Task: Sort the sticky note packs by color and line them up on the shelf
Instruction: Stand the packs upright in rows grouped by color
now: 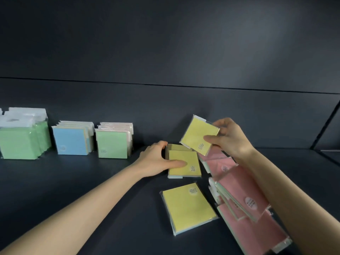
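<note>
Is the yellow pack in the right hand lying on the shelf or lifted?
Lifted: the right hand holds the yellow pack tilted, above the pink packs.

Two hands (158, 159) reaching, four yellow packs (189, 208) showing, three upright rows (73, 138) standing, pink packs (244, 197) overlapping uncountably

On the dark shelf (73, 181), sticky note packs stand upright in rows at the back left: a large green row (20, 142), a blue-fronted row (72, 138) and a smaller green-fronted row (113, 141), each apart from the next. To the right, one yellow pack (199, 138) is lifted and tilted above the shelf. Two yellow packs (184, 162) lie flat, overlapping. Another yellow pack (188, 208) lies flat nearer the front. Pink packs (244, 196) lie in a loose, overlapping spread at the right.
</note>
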The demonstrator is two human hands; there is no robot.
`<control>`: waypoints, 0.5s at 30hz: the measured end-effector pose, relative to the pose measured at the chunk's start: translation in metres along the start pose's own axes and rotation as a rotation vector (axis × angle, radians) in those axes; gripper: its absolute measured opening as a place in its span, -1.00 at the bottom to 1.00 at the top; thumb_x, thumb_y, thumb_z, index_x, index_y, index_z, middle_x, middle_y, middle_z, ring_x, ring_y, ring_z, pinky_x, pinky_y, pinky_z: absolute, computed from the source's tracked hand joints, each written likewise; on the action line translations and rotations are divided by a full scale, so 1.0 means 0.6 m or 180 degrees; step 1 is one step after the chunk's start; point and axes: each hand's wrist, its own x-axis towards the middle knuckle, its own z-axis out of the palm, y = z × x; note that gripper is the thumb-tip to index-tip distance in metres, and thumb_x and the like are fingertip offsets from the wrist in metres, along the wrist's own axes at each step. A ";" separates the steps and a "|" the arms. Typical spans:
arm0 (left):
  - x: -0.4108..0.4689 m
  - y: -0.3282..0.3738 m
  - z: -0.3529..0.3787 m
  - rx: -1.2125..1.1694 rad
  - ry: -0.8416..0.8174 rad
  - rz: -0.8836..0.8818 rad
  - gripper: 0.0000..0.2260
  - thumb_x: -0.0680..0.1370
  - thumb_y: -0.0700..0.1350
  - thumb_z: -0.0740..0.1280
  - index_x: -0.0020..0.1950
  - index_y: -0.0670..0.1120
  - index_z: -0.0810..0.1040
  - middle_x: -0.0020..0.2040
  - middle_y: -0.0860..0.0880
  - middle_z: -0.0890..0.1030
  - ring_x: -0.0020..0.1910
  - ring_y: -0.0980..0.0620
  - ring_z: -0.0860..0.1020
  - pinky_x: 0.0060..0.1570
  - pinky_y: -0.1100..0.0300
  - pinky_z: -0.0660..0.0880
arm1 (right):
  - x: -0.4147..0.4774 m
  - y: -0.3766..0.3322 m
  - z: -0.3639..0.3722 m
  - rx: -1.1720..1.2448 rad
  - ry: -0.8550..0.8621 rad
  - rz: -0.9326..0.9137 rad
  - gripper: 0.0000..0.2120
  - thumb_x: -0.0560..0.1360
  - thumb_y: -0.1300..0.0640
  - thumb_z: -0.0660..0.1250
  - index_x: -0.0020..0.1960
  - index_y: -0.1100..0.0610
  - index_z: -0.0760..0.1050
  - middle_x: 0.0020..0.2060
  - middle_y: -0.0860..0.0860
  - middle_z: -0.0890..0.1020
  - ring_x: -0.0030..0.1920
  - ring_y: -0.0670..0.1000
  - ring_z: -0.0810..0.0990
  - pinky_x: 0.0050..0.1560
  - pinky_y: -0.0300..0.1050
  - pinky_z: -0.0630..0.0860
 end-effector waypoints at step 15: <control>-0.012 0.008 -0.045 -0.1287 0.0345 0.0433 -0.48 0.34 -0.21 0.54 0.19 0.07 0.41 -0.05 -0.05 0.63 -0.01 -0.11 0.60 0.06 0.03 0.52 | -0.011 -0.016 0.001 0.0367 -0.0242 0.0051 -0.71 0.51 0.37 0.29 0.17 0.17 0.35 -0.01 0.04 0.61 -0.25 0.02 0.68 -0.18 -0.04 0.65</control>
